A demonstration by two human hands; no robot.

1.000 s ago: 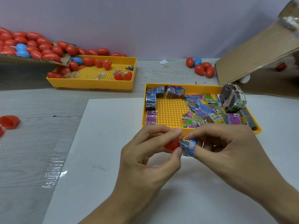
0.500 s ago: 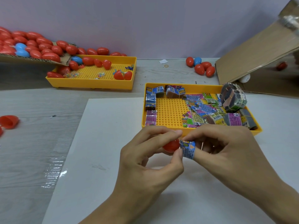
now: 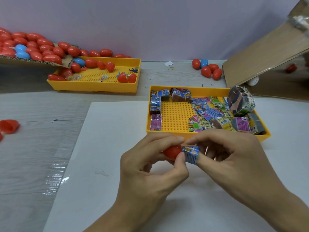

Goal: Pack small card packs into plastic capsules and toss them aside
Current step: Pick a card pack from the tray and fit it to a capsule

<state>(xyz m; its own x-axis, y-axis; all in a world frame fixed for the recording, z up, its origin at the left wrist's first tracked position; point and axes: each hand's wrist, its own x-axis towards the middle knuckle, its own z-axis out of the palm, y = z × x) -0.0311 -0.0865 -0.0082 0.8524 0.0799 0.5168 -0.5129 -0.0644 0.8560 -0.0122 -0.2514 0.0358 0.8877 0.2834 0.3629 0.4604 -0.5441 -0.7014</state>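
1. Table (image 3: 33, 148): pale wood-grain surface, with a lilac wall behind it.
2. White sheet (image 3: 103, 148): lies flat on the table in the near centre; both hands work above it.
3. Cardboard flap (image 3: 260, 61): tilted, at far right, with a red capsule in the shadow beneath it.
4. Cardboard ramp (image 3: 30, 61): at far left, heaped with red capsules and a few blue ones; its lower end overhangs the far tray.
5. Near tray (image 3: 209, 89): yellow, with a perforated floor, resting partly on the white sheet just beyond the hands; it holds loose card packs along its left wall and piled at its right, plus a banded bundle of packs (image 3: 241, 101) standing in the right rear corner.
6. Far tray (image 3: 100, 88): yellow, at rear left; it contains several red capsules, one blue one, open red halves and small bits too small to identify.
7. Left hand (image 3: 150, 171): fingers and thumb curled round a red capsule half (image 3: 172, 152), gripping it, open end toward the right.
8. Right hand (image 3: 234, 158): thumb and forefinger pinch a small blue card pack (image 3: 190, 154), its left end touching the mouth of the capsule half; how far it has entered cannot be told.
9. Capsule cluster (image 3: 209, 68): red capsules and one blue one, on the table at rear right.
10. Open red half (image 3: 8, 126): on the table at the left edge.
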